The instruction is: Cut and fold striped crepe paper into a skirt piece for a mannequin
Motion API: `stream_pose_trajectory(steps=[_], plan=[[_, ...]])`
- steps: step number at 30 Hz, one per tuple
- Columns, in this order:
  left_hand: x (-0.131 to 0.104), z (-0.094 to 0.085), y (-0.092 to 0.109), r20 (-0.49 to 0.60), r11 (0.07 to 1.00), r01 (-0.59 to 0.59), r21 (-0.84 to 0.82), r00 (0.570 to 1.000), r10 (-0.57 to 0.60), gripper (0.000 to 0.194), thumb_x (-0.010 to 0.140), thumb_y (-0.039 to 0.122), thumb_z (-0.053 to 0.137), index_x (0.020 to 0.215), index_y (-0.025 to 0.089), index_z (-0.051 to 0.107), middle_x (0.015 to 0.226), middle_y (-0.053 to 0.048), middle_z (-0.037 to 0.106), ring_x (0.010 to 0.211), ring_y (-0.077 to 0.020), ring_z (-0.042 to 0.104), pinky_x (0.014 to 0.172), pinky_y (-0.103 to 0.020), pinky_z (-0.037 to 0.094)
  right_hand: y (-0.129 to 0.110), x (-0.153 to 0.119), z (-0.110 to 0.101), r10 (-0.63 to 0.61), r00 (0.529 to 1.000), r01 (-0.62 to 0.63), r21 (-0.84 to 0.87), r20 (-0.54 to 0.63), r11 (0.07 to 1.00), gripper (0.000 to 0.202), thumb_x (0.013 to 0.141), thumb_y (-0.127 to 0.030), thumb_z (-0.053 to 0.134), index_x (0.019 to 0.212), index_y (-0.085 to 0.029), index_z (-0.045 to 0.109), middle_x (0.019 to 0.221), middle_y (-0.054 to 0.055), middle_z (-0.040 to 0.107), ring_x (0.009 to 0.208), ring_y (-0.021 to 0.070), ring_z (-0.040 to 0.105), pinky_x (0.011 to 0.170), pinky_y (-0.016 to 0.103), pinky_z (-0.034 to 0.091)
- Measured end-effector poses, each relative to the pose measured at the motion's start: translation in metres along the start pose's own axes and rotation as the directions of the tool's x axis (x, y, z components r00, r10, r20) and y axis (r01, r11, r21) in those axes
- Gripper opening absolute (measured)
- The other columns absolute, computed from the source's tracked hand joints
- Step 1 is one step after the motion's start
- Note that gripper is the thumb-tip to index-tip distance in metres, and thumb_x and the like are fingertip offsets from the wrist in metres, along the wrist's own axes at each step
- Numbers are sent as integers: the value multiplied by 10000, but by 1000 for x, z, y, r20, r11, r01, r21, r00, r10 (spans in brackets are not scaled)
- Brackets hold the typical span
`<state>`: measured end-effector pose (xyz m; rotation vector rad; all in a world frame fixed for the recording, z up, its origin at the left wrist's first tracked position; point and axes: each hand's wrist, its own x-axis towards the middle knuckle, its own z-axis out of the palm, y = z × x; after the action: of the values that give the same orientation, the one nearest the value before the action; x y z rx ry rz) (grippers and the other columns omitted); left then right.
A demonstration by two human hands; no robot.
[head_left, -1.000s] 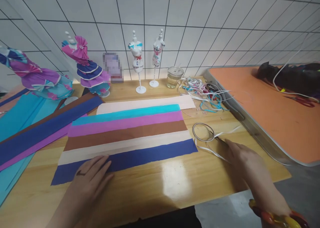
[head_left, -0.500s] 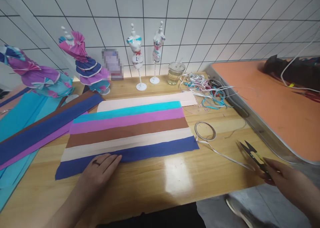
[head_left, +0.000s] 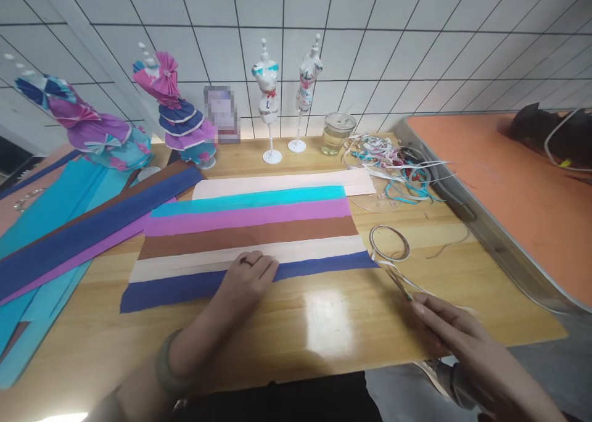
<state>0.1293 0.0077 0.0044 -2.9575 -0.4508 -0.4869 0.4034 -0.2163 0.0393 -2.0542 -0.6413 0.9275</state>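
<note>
My left hand rests on the blue strip and the cream strip, fingers together and curled down; whether it pinches anything is hidden. Behind them lie brown, purple, turquoise and pale pink strips, layered side by side. My right hand is closed on small scissors, tips pointing toward the right end of the blue strip. Beside the tips are a ring and a white ribbon.
Two dressed mini mannequins stand at the left, two bare ones at the back. A glass stands by tangled ribbons. More strips lie left, an orange-lined tray right.
My left hand has slid right along the strips. My right hand has brought the scissors left, close to the end of the blue strip. The view has shifted slightly left.
</note>
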Motion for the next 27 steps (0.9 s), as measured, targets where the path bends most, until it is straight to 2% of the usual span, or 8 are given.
stream_pose_trajectory(steps=[3,5,9,14,22,27], plan=[[14,7,8,42,1000,-6,12,999,6,248,900,70,364,992,108,591,835,-86,603,870,-191,532,776,-337,445,3,-2,15,83,975,-92,35,208,995,446,755,-658,525,635,-229,528,451,-43,365,426,113,310,439,253,275],[19,9,10,81,1000,-23,17,996,22,229,891,70,374,958,107,590,813,-85,585,842,-194,521,754,-337,444,6,-3,21,92,962,-107,43,255,993,477,787,-670,474,624,-221,461,456,-57,328,432,104,274,460,255,245],[24,10,6,143,999,-7,-39,990,13,202,874,67,389,871,117,586,802,-87,564,824,-199,506,724,-333,443,7,-2,23,83,950,-104,56,302,993,487,843,-648,410,611,-220,383,504,-62,327,440,98,283,483,263,257],[27,10,3,192,996,27,-82,981,-11,178,843,49,411,837,122,574,804,-88,558,802,-201,497,685,-326,436,4,-1,20,85,940,-108,53,330,993,493,869,-631,379,614,-210,414,494,-60,355,437,97,327,500,261,312],[45,15,25,149,994,-86,66,986,75,178,848,32,401,831,130,548,771,-72,539,755,-196,491,657,-339,408,4,-1,23,119,926,-135,20,357,991,501,878,-632,345,625,-209,434,511,-60,363,431,100,341,536,270,343],[52,18,33,111,990,-118,80,988,108,156,820,24,430,775,134,531,736,-57,524,712,-191,492,601,-324,395,7,-3,24,102,933,-135,73,345,988,489,878,-606,385,622,-195,452,529,-59,381,413,78,343,507,255,333]])
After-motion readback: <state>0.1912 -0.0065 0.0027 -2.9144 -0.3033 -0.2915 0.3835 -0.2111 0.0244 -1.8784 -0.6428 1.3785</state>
